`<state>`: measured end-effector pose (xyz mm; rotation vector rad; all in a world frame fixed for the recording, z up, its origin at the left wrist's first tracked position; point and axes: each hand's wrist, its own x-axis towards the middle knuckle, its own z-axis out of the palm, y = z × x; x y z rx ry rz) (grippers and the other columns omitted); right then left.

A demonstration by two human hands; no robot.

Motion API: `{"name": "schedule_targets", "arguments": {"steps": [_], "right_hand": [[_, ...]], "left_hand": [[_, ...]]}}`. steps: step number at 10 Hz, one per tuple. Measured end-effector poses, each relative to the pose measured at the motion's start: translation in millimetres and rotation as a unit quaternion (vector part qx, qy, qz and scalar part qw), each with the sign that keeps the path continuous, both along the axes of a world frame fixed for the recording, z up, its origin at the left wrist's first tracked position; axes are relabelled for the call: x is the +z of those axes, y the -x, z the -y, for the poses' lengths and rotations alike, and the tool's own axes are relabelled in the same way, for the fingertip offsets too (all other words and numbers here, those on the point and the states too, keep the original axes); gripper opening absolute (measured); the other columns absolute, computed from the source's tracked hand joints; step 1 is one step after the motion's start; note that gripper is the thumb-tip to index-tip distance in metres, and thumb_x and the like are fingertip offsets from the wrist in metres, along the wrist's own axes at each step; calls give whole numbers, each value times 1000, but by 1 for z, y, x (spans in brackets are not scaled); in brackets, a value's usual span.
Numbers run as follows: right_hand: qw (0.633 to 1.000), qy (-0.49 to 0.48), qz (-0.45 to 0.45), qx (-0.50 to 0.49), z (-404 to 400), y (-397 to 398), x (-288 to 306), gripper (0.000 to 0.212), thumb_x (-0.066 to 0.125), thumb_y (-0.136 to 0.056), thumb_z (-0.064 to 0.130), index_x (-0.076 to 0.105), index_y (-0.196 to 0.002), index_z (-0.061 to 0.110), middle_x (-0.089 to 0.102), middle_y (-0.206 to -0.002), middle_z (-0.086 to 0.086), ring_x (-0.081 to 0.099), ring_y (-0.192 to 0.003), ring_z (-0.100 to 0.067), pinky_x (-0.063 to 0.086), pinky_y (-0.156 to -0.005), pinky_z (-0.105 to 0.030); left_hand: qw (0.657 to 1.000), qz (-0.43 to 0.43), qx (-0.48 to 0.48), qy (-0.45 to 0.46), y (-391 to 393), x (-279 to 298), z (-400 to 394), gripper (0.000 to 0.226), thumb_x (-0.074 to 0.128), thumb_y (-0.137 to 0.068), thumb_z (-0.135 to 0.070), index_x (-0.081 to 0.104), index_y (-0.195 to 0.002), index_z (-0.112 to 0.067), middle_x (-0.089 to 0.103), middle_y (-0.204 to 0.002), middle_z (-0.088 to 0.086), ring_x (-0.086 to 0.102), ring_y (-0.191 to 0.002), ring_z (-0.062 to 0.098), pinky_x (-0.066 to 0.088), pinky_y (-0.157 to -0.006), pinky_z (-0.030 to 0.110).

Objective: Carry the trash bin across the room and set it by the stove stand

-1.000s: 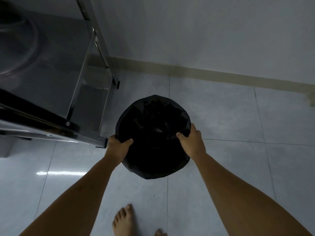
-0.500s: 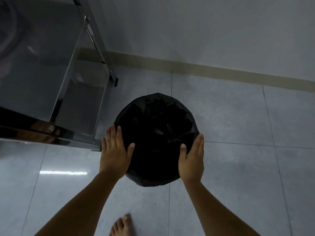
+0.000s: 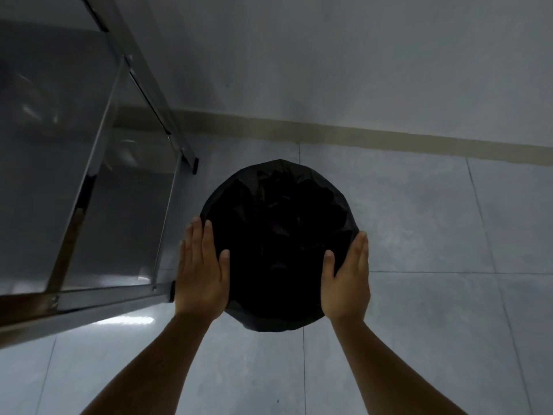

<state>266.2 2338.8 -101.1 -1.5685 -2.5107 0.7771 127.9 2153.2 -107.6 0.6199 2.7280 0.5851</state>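
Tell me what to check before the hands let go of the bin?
1. Trash bin stands beside the stove stand: ok.
2. Bin rests on the floor: cannot tell, its base is hidden.
3. Left hand is flat and open against the bin's side: ok.
4. Right hand is flat and open on the other side: ok.
5. Bin clear of the stand's leg: ok, a small gap shows.
6. Black liner stays over the rim: ok.
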Motion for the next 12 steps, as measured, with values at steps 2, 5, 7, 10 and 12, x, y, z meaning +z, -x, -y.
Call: {"name": "schedule_targets", "arguments": {"steps": [2, 5, 7, 10, 12], "right_hand": [[1000, -1, -7, 10, -41, 46, 0, 77, 35, -101, 52, 7, -163, 16, 16, -170, -4, 28, -153, -27, 42, -111, -43], [999, -13, -31, 27, -103, 116, -6, 74, 34, -103, 48, 6, -163, 16, 14, -171, -1, 22, -155, -21, 34, -116, -41], [998, 12, 2, 63, -120, 136, -2, 85, 38, -100, 55, 0, -163, 13, 4, -172, -7, 21, -155, -27, 33, -116, -46], [933, 102, 234, 253, -126, 121, 89, 90, 31, -99, 61, -7, -162, 9, -9, -171, -11, 4, -157, -33, 9, -126, -46], [905, 142, 244, 318, -90, 111, 203, 80, 33, -102, 51, -1, -163, 10, -6, -171, -9, 4, -157, -34, 12, -126, -46]], "left_hand": [[1000, -15, 5, -25, 42, -3, -36, 72, 13, -98, -45, 13, -158, -5, 8, -166, 13, 4, -154, 26, 6, -123, 39], [996, -51, 32, -63, 107, -11, -92, 68, 18, -100, -40, 15, -158, -5, 11, -166, 12, 6, -155, 25, 5, -123, 34], [999, -24, 2, 49, 132, -1, -107, 74, 24, -101, -45, 4, -158, -2, 3, -166, 17, 3, -155, 30, 7, -124, 42], [965, 101, -56, 234, 115, 90, -78, 91, 12, -94, -67, -14, -157, -6, -16, -166, 13, -11, -154, 26, -3, -123, 46], [955, 129, -76, 257, 79, 213, -83, 90, 14, -95, -67, -13, -157, -7, -17, -165, 14, -11, -154, 28, -2, -123, 46]]}}
